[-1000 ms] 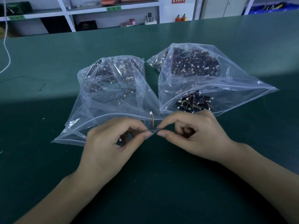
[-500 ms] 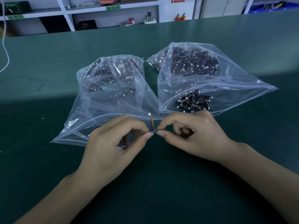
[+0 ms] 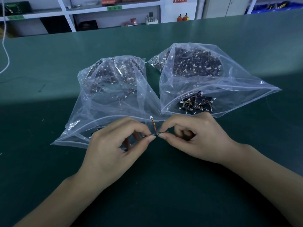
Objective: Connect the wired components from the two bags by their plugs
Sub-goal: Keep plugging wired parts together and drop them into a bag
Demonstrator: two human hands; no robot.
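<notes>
Pinching with both hands, I hold a thin dark strip [image 3: 155,134] level just above the green table [image 3: 164,185], close in front of me. My left hand [image 3: 113,149] has thumb and forefinger closed on the strip's left end, the other fingers curled under. My right hand [image 3: 195,136] has the same grip on the right end, thumb below and forefinger on top, the remaining fingers folded into the palm. The tips of the two hands nearly meet at the middle of the strip. From that middle a short lead of red and yellow wires [image 3: 153,125] rises, ending in a small white plug [image 3: 151,117] that hangs free, touching nothing I can make out.

Just beyond my hands lie two clear plastic bags, side by side with their mouths toward me. The left bag [image 3: 98,110] is behind my left hand, its near edge touching the table beside my knuckles; dark parts with white plugs are spread loosely inside it. The right bag [image 3: 237,89] holds a dense heap of the same sort of dark wired parts at its far end, and a smaller cluster [image 3: 196,104] near its mouth, just behind my right hand.

Past the far edge of the table stand white shelves [image 3: 68,13], and a white cord [image 3: 6,51] hangs at the left.
</notes>
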